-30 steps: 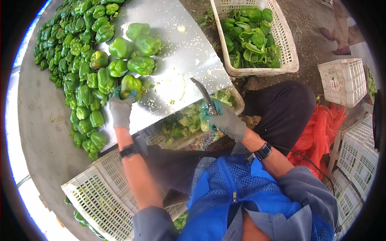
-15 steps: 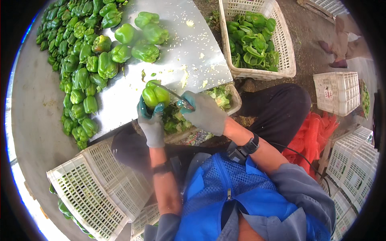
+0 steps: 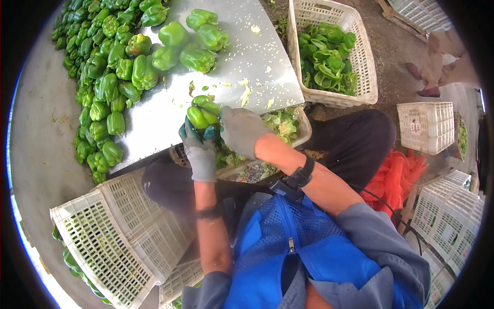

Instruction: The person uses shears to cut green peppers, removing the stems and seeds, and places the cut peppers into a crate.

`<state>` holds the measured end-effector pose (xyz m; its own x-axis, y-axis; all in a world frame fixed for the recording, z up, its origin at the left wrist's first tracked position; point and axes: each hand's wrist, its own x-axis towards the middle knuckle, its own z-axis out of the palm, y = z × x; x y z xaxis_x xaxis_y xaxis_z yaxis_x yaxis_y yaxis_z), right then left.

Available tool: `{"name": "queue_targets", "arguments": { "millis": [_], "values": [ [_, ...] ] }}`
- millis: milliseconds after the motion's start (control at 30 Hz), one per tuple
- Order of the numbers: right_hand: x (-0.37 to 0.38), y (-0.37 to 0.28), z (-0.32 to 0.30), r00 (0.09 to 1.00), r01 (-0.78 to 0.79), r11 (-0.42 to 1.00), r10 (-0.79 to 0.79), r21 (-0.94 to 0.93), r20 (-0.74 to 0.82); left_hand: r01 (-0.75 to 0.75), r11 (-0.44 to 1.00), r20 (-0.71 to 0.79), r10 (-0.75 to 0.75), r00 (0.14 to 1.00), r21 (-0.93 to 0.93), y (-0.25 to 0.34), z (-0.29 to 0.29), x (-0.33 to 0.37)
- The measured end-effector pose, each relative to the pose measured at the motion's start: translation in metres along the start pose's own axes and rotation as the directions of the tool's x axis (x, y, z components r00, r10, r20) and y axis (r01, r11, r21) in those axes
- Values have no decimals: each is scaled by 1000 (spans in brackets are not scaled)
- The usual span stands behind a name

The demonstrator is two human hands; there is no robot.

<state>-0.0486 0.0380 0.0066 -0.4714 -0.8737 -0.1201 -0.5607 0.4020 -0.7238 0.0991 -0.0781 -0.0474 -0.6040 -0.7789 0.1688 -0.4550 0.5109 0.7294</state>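
A bright green bell pepper (image 3: 199,118) is gripped in my left hand (image 3: 199,157), which wears a grey glove with green-coated fingers. Its fingers wrap the pepper from below, over the near edge of the metal tabletop (image 3: 149,139). My right hand (image 3: 244,130), gloved the same way, is closed around a knife and pressed close to the pepper's right side. The knife is mostly hidden by the glove; a dark line crosses the pepper's top, where the blade seems to be. Below both hands, a crate (image 3: 303,135) holds pale pepper scraps.
Whole green peppers (image 3: 108,87) are heaped along the table's left, with several loose ones nearer its middle. A white crate (image 3: 366,77) of opened peppers stands beyond the right edge. Empty-looking crates (image 3: 103,247) lie at lower left. Red netting (image 3: 393,177) and another person's legs (image 3: 437,64) are at right.
My right hand has moved left and up against the pepper, and the knife blade that showed across its top is now mostly out of sight. The left hand still holds the pepper.
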Motion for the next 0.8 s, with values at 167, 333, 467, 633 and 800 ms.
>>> {"name": "queue_targets", "arguments": {
  "millis": [167,333,467,633,800],
  "values": [
    [0,-8,12,987,2,992,18,-124,161,84,979,61,-74,995,-184,-11,-10,-6],
    [-27,-3,33,999,-30,988,33,-151,16,389,497,217,-368,904,-776,26,-15,-3],
    [-36,-2,51,1000,-4,989,2,-148,-14,411,486,205,-423,883,-771,25,-10,-3],
    [-25,10,32,986,-14,999,20,-37,163,270,725,90,-277,957,-633,26,-5,-7],
    [-10,35,37,983,80,903,-142,423,116,266,524,106,-316,943,-809,16,-1,-12]
  ]
}}
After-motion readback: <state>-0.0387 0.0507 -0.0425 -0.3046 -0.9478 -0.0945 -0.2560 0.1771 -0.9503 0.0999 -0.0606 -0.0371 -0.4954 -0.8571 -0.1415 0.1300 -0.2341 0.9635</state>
